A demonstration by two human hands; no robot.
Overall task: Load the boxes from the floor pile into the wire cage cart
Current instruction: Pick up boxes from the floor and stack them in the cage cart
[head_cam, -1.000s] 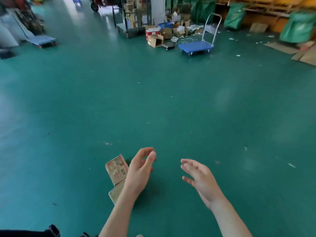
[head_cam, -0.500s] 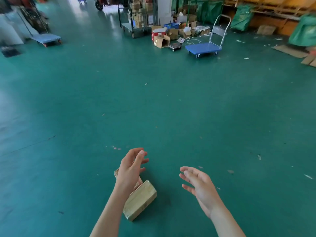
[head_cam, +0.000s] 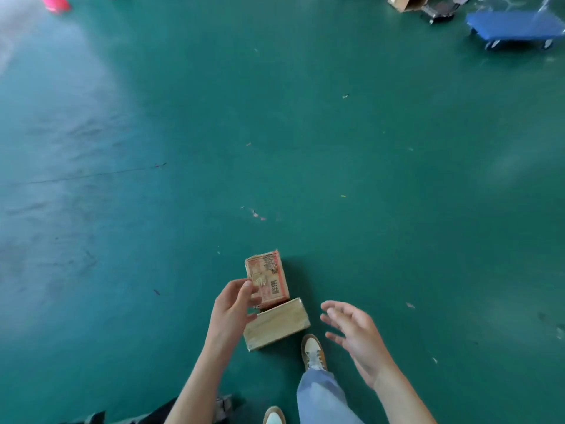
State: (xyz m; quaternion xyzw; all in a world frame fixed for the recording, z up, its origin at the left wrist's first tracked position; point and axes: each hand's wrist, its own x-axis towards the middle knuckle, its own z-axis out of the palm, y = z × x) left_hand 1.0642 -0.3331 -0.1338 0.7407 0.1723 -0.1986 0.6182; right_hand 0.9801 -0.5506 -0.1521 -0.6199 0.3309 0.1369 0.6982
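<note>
A small carton with a red printed face (head_cam: 269,276) sits on the green floor, and a plain tan cardboard face (head_cam: 276,324) lies against its near side. I cannot tell whether these are one box or two. My left hand (head_cam: 234,307) hovers over the printed face's left edge with fingers loosely curled in a C; no firm hold shows. My right hand (head_cam: 351,335) is spread open in the air to the right of the tan face, touching nothing. The wire cage cart is out of view.
My right shoe (head_cam: 313,351) and jeans leg stand just right of the carton, and the other shoe (head_cam: 273,416) is at the bottom edge. Far off at the top right are a blue platform trolley (head_cam: 513,26) and an open cardboard box (head_cam: 403,1). A pink object (head_cam: 56,3) sits top left.
My view has tipped down towards the floor and moved closer to the carton. The left hand has curled and come over the printed face. The right hand has stayed open beside it.
</note>
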